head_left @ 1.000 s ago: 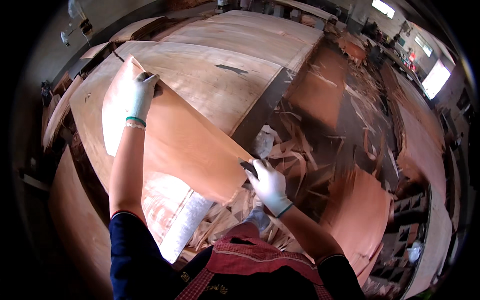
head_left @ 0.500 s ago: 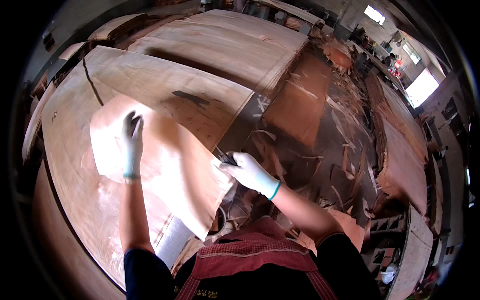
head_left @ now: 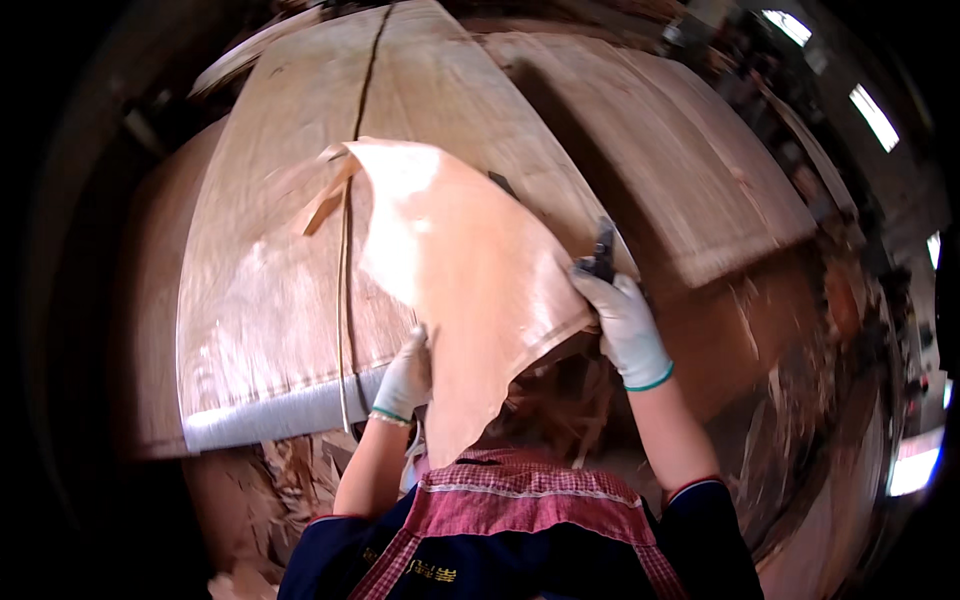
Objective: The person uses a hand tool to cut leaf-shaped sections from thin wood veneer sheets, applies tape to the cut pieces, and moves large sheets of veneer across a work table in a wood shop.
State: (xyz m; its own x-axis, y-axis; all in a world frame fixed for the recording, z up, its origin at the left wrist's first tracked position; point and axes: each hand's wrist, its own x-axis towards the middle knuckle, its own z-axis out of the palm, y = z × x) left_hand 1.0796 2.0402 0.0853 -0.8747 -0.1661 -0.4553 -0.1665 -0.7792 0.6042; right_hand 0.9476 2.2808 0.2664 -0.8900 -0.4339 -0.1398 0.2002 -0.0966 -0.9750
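A thin, pale wood veneer sheet (head_left: pixel 470 270) with ragged edges hangs in front of me, tilted and curling at its far left end. My right hand (head_left: pixel 628 325), in a white glove with a green cuff, is closed at the sheet's right corner. A black knife-like hand tool (head_left: pixel 602 250) sticks up from that same hand; blur hides its exact kind. At the sheet's lower left edge is my gloved left hand (head_left: pixel 404 380), its fingers closed along the edge and partly hidden. Beneath lies a broad stack of veneer (head_left: pixel 270 300) with a dark split running lengthwise.
A metal strip (head_left: pixel 270 415) edges the near end of the stack. Another veneer stack (head_left: pixel 660 150) stands to the right across a dark gap. Veneer scraps (head_left: pixel 285 480) litter the floor close by. A dark flat piece (head_left: pixel 501 183) rests on the main stack.
My view has swung left toward the stack. The left hand has gone from the sheet's upper face to its lower edge. The right hand keeps the tool, and the sheet has turned, its far end curling.
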